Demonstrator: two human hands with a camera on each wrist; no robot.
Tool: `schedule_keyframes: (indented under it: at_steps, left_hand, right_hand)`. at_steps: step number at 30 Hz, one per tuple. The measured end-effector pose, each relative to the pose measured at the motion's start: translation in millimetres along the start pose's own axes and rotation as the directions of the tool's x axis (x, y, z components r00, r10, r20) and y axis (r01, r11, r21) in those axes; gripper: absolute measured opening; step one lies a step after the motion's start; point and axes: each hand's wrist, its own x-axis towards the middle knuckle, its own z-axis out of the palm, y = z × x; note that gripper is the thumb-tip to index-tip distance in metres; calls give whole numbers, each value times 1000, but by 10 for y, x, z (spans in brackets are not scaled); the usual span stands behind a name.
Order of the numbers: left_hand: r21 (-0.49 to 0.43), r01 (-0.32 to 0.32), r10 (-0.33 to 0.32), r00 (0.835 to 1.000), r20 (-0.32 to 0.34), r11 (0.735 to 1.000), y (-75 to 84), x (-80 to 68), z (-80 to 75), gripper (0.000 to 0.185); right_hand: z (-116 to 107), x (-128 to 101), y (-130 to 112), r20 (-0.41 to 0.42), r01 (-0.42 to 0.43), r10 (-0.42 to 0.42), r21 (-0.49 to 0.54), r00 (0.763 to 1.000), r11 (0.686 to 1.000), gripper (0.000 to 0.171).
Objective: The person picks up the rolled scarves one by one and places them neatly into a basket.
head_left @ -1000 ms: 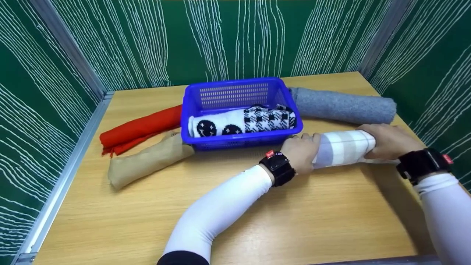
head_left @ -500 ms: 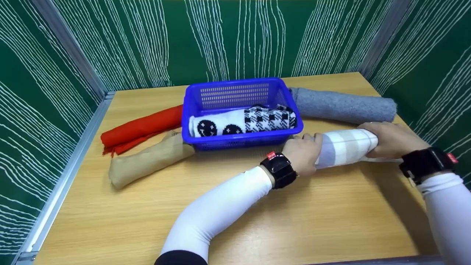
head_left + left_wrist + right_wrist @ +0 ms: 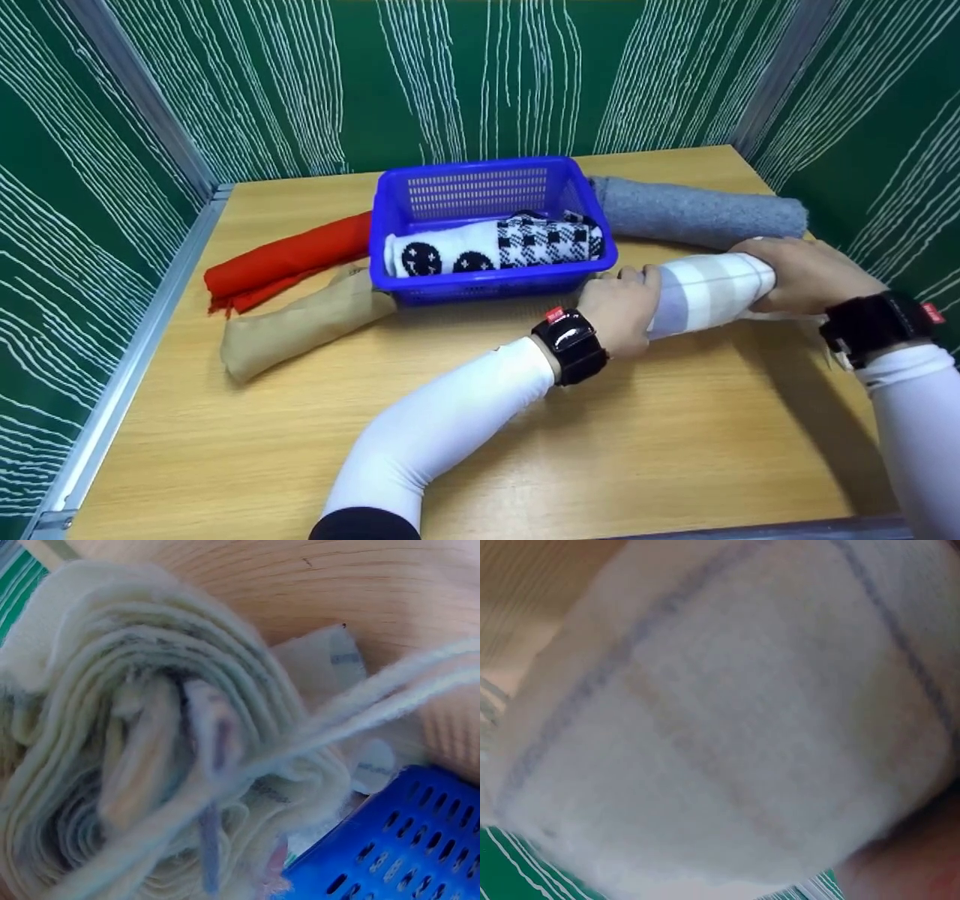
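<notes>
A rolled plaid scarf (image 3: 705, 292) in white, beige and pale purple lies across both hands in the head view, right of the blue basket. My left hand (image 3: 619, 311) grips its left end, close by the basket's front right corner. Around the right end curl the fingers of my right hand (image 3: 817, 274). The left wrist view looks into the spiral layers of the scarf's end (image 3: 172, 742), crossed by loose pale strands. Close-up plaid cloth (image 3: 720, 720) fills most of the right wrist view. Both palms are hidden.
A blue plastic basket (image 3: 487, 283) holds a black-and-white patterned knit roll (image 3: 551, 244). To its left lie a red fringed roll (image 3: 292, 259) and a tan roll (image 3: 300, 334). A grey roll (image 3: 697, 210) lies behind the right hand. Green walls enclose the wooden table (image 3: 247, 450).
My right hand has shifted slightly up and to the right, raising the scarf's right end a little in the head view. The left hand has moved barely rightward. Both keep their grip.
</notes>
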Motion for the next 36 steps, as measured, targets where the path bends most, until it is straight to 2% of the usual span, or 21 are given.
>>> schedule_keyframes:
  at_steps: [8,15,20,26,36]
  left_hand:
    - [-2,12,-12,999,-33,1000,-25,-58,-67,94]
    - [39,-6,10,994,-110,999,-57,-93,-90,89]
    - [26,-13,15,995,-94,1000,-72,-103,-150,88]
    - [20,-21,23,995,-96,1000,-85,-126,-204,89]
    - [29,-27,30,994,-102,999,-92,-158,-283,90]
  right_hand:
    - [-55,32,-53,-36,24,-25,-21,999,999,56]
    - [-122,36,-75,-52,31,-33,-41,998,999,55]
    - [-171,26,-100,-51,33,-35,-44,998,998,54]
    - [-220,3,-131,-81,46,-52,-73,995,996,55]
    - [-310,-2,-174,-83,42,-50,-95,995,995,60]
